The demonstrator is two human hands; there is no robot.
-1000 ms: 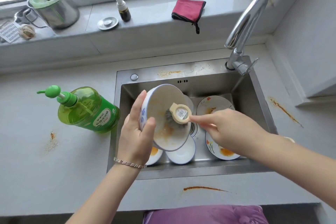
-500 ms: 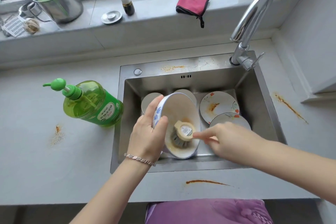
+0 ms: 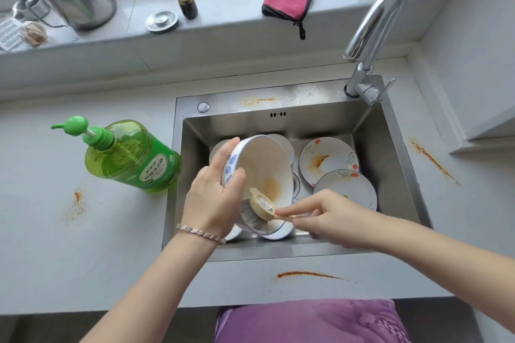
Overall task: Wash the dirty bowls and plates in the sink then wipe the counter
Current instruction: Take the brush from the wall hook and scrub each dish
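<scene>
My left hand (image 3: 213,198) grips the rim of a white bowl (image 3: 264,164) with blue flowers outside, tilted over the steel sink (image 3: 390,164). An orange stain marks the bowl's inside. My right hand (image 3: 326,217) holds the handle of a beige dish brush (image 3: 260,203), whose bristles press against the bowl's lower inside wall. Two flowered plates lie in the sink on the right: a stained one (image 3: 327,160) and another (image 3: 347,188) overlapping it. More white dishes lie under and behind the bowl, mostly hidden.
A green soap pump bottle (image 3: 131,153) stands left of the sink. The faucet (image 3: 373,30) arches over the sink's back right corner. Orange smears mark the counter at left (image 3: 76,203), front (image 3: 309,275) and right (image 3: 432,160). A red cloth (image 3: 288,0) lies on the sill.
The brush has slid from the middle of the bowl down to its lower wall, uncovering the orange stain. Both hands and the bowl have sunk lower over the sink.
</scene>
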